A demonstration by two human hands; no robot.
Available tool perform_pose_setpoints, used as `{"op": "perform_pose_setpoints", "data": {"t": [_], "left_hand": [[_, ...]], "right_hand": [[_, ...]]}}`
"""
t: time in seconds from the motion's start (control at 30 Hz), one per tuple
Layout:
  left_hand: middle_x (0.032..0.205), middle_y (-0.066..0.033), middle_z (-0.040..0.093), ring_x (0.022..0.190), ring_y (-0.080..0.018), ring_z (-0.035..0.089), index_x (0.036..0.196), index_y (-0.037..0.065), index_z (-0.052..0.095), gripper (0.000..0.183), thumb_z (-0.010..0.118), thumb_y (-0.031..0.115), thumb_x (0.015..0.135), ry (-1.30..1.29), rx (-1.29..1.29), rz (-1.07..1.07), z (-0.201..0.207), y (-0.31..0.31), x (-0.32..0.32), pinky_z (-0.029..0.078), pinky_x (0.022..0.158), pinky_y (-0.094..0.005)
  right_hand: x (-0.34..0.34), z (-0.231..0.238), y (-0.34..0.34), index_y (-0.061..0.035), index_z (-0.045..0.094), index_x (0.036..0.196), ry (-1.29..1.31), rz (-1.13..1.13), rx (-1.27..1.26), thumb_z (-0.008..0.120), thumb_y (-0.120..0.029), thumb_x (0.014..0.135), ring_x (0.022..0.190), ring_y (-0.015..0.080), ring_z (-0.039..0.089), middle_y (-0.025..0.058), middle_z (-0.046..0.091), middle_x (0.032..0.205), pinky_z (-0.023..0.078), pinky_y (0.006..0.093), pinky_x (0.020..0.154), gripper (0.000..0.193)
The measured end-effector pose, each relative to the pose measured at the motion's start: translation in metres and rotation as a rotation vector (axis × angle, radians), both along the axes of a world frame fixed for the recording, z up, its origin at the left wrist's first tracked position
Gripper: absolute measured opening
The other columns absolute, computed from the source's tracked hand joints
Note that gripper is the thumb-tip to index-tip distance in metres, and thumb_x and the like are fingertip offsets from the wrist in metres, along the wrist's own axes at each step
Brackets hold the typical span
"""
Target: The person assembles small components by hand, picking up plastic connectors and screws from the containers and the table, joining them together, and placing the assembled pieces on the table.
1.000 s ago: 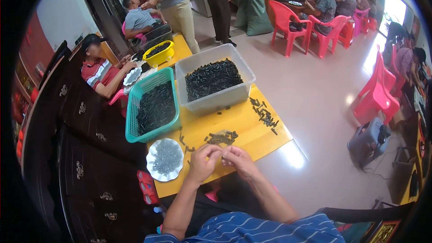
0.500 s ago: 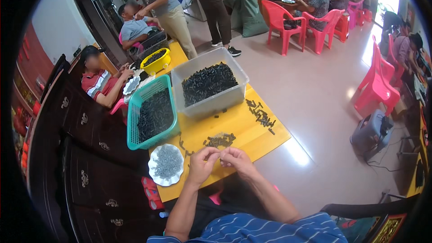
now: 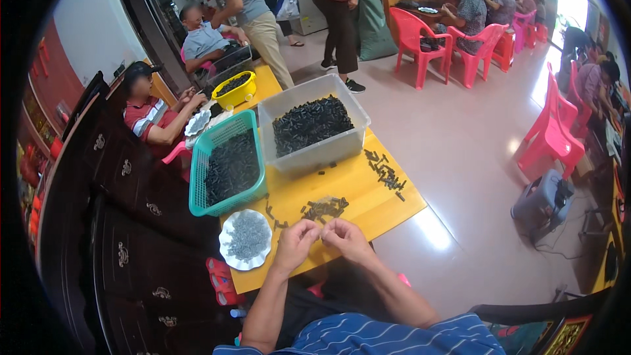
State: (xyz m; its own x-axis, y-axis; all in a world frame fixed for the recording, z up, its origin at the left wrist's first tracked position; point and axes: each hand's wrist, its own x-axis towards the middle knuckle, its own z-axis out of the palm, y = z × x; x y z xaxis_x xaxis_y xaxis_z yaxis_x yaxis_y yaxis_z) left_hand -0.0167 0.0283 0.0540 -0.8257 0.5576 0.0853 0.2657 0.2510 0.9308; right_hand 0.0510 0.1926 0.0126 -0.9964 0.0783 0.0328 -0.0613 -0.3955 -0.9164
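Note:
My left hand (image 3: 297, 244) and my right hand (image 3: 348, 240) meet fingertip to fingertip above the near edge of the yellow table (image 3: 286, 187). Both are pinched closed; whatever they hold is too small to make out. Just beyond them lies a loose pile of small black cylindrical pieces (image 3: 325, 208). Left of my left hand, a white scalloped plate (image 3: 227, 222) bears many tiny clear or grey parts (image 3: 247, 238). Several more black pieces (image 3: 384, 171) are scattered along the table's right side, and a few lie between plate and pile.
A teal plastic basket (image 3: 195, 177) and a translucent bin (image 3: 309, 158), both full of black pieces, stand farther back, with a yellow basket (image 3: 236, 100) behind. A person in a red shirt (image 3: 151, 121) works at the left. Pink chairs (image 3: 552, 131) and a grey-blue machine (image 3: 540, 200) stand rightward.
My fingertips have come slightly apart, with my hands still pinched over the same spot. The view has shifted a little, and people standing at the back have moved.

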Motion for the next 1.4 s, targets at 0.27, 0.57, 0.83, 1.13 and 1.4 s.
{"op": "perform_pose_setpoints", "data": {"t": [0.27, 0.57, 0.83, 1.13, 1.4], "left_hand": [[0.081, -0.0019, 0.068, 0.073, -0.0067, 0.059, 0.097, -0.002, 0.068, 0.011, 0.066, 0.009, 0.095, 0.144, -0.027, 0.063, 0.017, -0.011, 0.015, 0.048, 0.066, -0.0238], [0.078, -0.0096, 0.069, 0.069, -0.0123, 0.064, 0.095, -0.003, 0.067, 0.014, 0.066, 0.011, 0.094, 0.143, 0.017, 0.115, 0.015, -0.012, 0.023, 0.051, 0.064, -0.0284], [0.077, -0.0017, 0.063, 0.07, -0.0073, 0.056, 0.097, -0.001, 0.065, 0.015, 0.061, 0.013, 0.098, 0.089, 0.022, 0.132, 0.001, -0.014, 0.024, 0.046, 0.063, -0.0254], [0.074, -0.0116, 0.063, 0.066, -0.0166, 0.06, 0.093, -0.002, 0.061, 0.018, 0.06, 0.016, 0.097, 0.124, -0.009, 0.151, 0.007, -0.017, 0.027, 0.048, 0.062, -0.0333], [0.078, -0.0033, 0.061, 0.07, -0.0084, 0.055, 0.095, -0.001, 0.061, 0.011, 0.062, 0.011, 0.097, 0.109, 0.171, 0.172, 0.004, -0.011, 0.031, 0.047, 0.063, -0.0263]], "right_hand": [[-0.004, -0.001, -0.001, -0.0034, 0.062, 0.1, -0.009, 0.163, -0.037, 0.064, -0.023, 0.101, 0.078, 0.0084, 0.058, -0.0002, 0.063, 0.085, 0.048, 0.025, 0.075, 0.019], [0.001, 0.001, -0.004, -0.0048, 0.065, 0.098, 0.005, 0.153, -0.094, 0.066, -0.016, 0.098, 0.079, 0.0072, 0.059, 0.0002, 0.066, 0.086, 0.047, 0.0232, 0.076, 0.011], [0.002, 0.004, -0.01, -0.0024, 0.06, 0.099, -0.03, 0.087, 0.007, 0.063, -0.013, 0.099, 0.081, 0.009, 0.059, 0.0005, 0.062, 0.088, 0.049, 0.0248, 0.077, 0.011], [-0.002, 0.004, -0.01, -0.0077, 0.06, 0.101, -0.102, 0.098, -0.124, 0.063, -0.016, 0.099, 0.082, 0.0092, 0.06, -0.0006, 0.061, 0.09, 0.05, 0.0256, 0.078, 0.009], [0.001, 0.008, -0.008, -0.0102, 0.056, 0.104, -0.15, 0.029, -0.243, 0.06, -0.016, 0.101, 0.084, 0.0106, 0.061, -0.0021, 0.057, 0.093, 0.052, 0.0269, 0.08, 0.008]]}}
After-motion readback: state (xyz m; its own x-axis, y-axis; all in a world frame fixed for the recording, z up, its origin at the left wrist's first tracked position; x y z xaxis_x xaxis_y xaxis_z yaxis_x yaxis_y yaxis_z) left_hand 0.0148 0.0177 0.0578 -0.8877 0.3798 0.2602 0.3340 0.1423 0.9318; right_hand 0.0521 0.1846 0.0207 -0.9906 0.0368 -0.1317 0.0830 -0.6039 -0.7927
